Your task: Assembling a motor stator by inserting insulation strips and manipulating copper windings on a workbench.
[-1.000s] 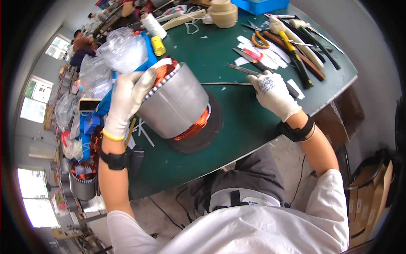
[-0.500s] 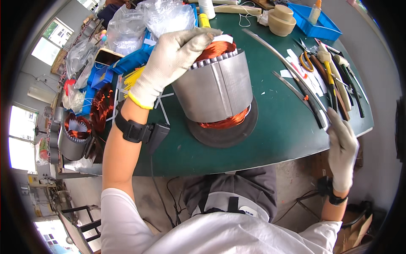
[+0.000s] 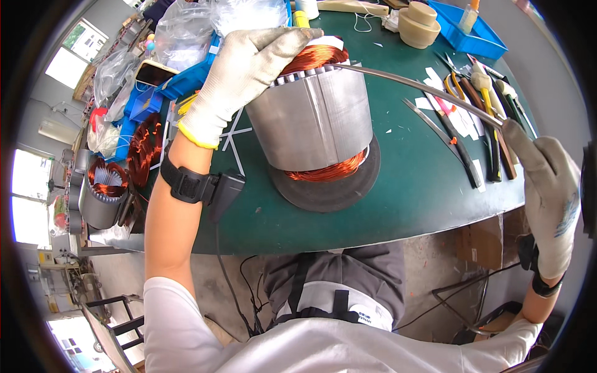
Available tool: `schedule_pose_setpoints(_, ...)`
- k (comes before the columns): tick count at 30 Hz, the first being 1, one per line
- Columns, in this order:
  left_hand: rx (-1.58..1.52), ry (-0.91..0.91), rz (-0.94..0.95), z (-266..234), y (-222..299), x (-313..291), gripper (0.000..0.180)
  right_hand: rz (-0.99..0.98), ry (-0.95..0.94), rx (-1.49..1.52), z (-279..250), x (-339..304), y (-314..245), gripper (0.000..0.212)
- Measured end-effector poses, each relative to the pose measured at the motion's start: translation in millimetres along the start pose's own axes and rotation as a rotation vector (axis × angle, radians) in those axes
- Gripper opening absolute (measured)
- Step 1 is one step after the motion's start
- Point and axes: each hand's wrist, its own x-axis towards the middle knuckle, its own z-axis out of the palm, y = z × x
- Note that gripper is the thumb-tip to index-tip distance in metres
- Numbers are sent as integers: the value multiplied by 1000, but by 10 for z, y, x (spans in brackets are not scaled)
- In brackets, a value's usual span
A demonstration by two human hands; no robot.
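Observation:
A grey steel motor stator (image 3: 311,121) stands upright on a round dark base (image 3: 329,196), its orange copper winding (image 3: 314,58) bulging above white slot liners. White insulation (image 3: 328,42) shows at the winding's far side. My left hand (image 3: 258,68), in a white glove with a yellow cuff, is closed over the stator's upper left edge at the winding; its fingertips are partly hidden. In my right hand (image 3: 547,186), also gloved and closed, is the end of a long thin metal strip (image 3: 416,82). Its far tip reaches the stator's top rim beside the winding.
Scissors (image 3: 457,87), a long-handled blade (image 3: 457,146), a yellow-handled tool (image 3: 488,124) and paper scraps lie at the right. Blue bins (image 3: 466,37) and plastic bags (image 3: 186,34) stand farther back. Copper coils (image 3: 144,149) and another stator (image 3: 102,202) are at the left.
My right hand has moved right and lifted the metal strip off the table, bringing its tip to the stator's top. My left hand stays at the winding.

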Motion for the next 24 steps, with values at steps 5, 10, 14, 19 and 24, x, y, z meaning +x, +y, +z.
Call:
schedule_pose_setpoints(5, -11, -3, 29, -8, -12, 12, 56, 24, 100, -17, 146, -47, -14, 36)
schedule_pose_setpoints(10, 20, 4, 43, -23, -17, 3, 58, 25, 103, 72, 236, -58, 31, 38)
schedule_pose_setpoints(14, 1, 20, -15, 0, 14, -10, 57, 146, 155, 247, 378, -73, -109, 36)
schedule_pose_setpoints(19, 1, 65, -57, 6, -33, -6, 56, 294, 228, 403, 634, -225, -371, 35)
schedule_pose_setpoints(24, -55, 66, -24, 20, -79, 8, 52, 261, 122, 399, 451, -133, -148, 39)
